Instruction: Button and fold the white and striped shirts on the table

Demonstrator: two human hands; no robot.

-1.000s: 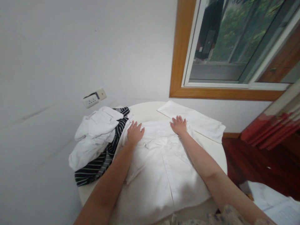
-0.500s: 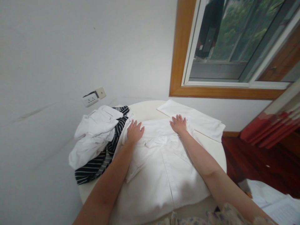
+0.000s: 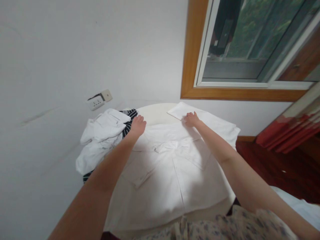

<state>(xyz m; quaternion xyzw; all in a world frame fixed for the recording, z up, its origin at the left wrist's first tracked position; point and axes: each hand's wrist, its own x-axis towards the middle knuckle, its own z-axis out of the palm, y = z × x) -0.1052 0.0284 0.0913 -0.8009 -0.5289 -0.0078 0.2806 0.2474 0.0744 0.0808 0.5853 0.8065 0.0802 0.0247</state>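
Note:
A white skirt with a tie at its waist lies spread on the round table. My left hand is closed at the skirt's upper left corner, fingers curled over its edge. At the upper right corner my right hand is closed too, its fingertips pinching the waist edge; the exact hold is partly hidden. Beyond my right hand lies a folded white cloth piece, close to the fingers. Left of my left hand is a heap of white clothing on a black-and-white striped garment.
The cream table stands against the wall, below a wood-framed window. A socket is on the wall at the left. A red and white curtain hangs at the right, with white items at lower right.
Both hands went from lying flat on the skirt's waist to curled fingers at its upper corners. The left moved outward and away from me. The skirt looks more spread out.

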